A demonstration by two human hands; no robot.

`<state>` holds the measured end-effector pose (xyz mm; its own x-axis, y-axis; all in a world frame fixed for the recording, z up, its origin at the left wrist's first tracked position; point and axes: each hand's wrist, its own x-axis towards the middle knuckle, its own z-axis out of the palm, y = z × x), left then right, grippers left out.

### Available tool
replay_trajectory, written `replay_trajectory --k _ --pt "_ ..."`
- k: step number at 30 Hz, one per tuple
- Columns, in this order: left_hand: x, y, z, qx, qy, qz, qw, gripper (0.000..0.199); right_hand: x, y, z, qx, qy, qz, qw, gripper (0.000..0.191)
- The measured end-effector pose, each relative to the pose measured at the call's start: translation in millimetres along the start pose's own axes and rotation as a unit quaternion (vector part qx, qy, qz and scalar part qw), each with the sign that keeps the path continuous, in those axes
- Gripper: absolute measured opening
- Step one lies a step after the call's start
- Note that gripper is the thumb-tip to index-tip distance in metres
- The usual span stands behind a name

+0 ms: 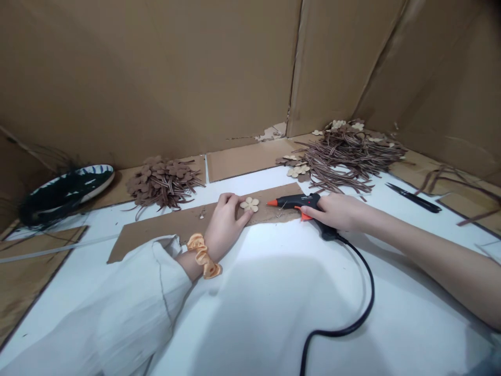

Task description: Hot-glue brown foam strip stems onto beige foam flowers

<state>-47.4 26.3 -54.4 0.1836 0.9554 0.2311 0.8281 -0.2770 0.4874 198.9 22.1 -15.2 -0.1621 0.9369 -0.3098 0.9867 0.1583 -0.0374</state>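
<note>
Between the thumb and fingers of my left hand (226, 222) is a cream five-petal flower (250, 204), held at its left edge over a long cardboard strip (172, 224). My right hand (338, 211) grips a black hot glue gun (299, 202) with an orange nozzle and trigger. The nozzle points left at the flower, with a small gap between them. A black cord (370, 292) runs from the gun's handle toward the front edge of the view.
Brown flowers with strips (160, 180) lie piled at back left, beside an oval dish (99, 180) of dark thready material. Back right holds a heap of brown strips (344, 151) and cream flowers (298, 171). Black tweezers (415, 198) lie at right. Cardboard walls (156, 73) enclose the table.
</note>
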Motion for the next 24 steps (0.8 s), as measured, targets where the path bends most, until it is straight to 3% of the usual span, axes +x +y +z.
replay_trajectory --k 3,6,9,12,18,24 --pt "-1 -1 1.5 0.021 0.007 0.010 1.000 0.026 -3 5 -10 -0.011 0.000 0.002 1.000 0.054" --pt "-4 2 1.1 0.065 0.006 0.020 0.998 0.029 -2 26 -30 0.014 0.020 0.009 1.000 0.050" --pt "-6 6 -0.5 0.131 0.005 0.026 0.991 0.032 9 59 -49 0.033 0.099 0.065 0.992 0.041" --pt "-8 10 -2.0 0.171 0.011 0.036 0.985 0.033 29 83 -59 0.021 0.165 0.110 0.980 0.021" --pt "-9 10 -2.7 0.179 0.009 0.033 0.983 0.035 72 86 -52 0.036 0.171 0.093 0.980 0.022" --pt "-8 6 -0.6 0.181 0.012 0.050 0.982 0.034 92 90 -34 0.036 0.185 0.082 0.979 0.029"
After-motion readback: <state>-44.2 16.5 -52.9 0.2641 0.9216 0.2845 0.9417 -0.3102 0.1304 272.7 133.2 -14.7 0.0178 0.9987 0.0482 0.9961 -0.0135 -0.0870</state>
